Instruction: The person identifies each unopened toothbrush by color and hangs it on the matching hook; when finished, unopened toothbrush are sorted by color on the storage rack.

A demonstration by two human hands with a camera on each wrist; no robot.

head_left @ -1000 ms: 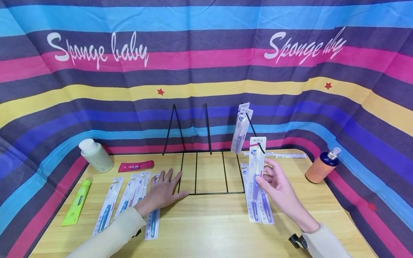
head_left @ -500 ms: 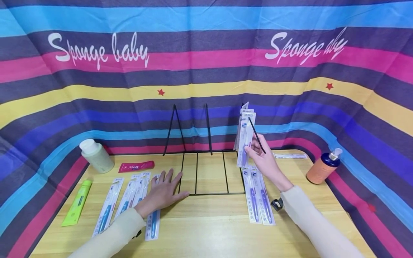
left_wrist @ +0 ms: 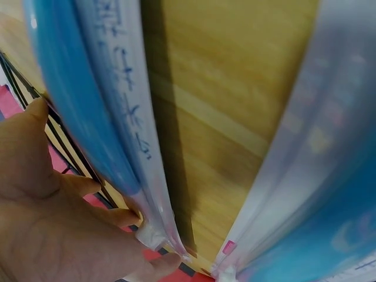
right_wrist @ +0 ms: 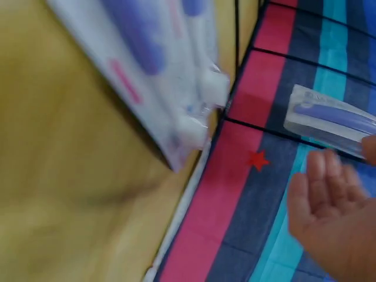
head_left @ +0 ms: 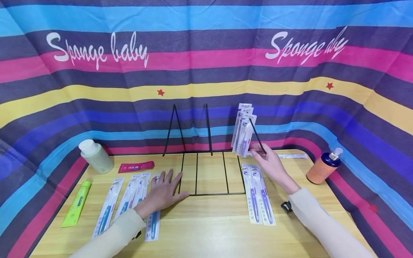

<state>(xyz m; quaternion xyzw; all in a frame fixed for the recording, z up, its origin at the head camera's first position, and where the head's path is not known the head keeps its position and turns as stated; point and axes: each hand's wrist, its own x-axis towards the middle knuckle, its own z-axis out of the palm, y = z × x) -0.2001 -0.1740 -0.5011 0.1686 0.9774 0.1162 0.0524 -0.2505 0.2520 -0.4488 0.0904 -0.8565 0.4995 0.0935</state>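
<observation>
Packaged purple toothbrushes (head_left: 244, 139) hang one behind another on the right hook of a black wire rack (head_left: 209, 194). Just right of the front pack is my right hand (head_left: 273, 166), below the hook's end. The right wrist view shows that hand (right_wrist: 338, 217) with loosely bent fingers and nothing held, beside a hanging pack (right_wrist: 332, 116). My left hand (head_left: 164, 191) lies spread at the rack's front left corner. Under its wrist is a packaged blue toothbrush (head_left: 152, 227); several more blue packs (head_left: 105, 211) lie to the left. Two purple packs (head_left: 253, 197) lie below the right hand.
At the left stand a white-capped bottle (head_left: 96, 157), a green tube (head_left: 76, 204) and a magenta tube (head_left: 136, 166). An orange pump bottle (head_left: 323, 167) stands right. More flat packs (head_left: 292, 156) lie at the back. Striped cloth (head_left: 206, 59) surrounds the table (head_left: 206, 229).
My right hand carried a purple toothbrush pack back along the hook, then let go and drew slightly right and down. The pack now hangs with the others. My left hand stayed put.
</observation>
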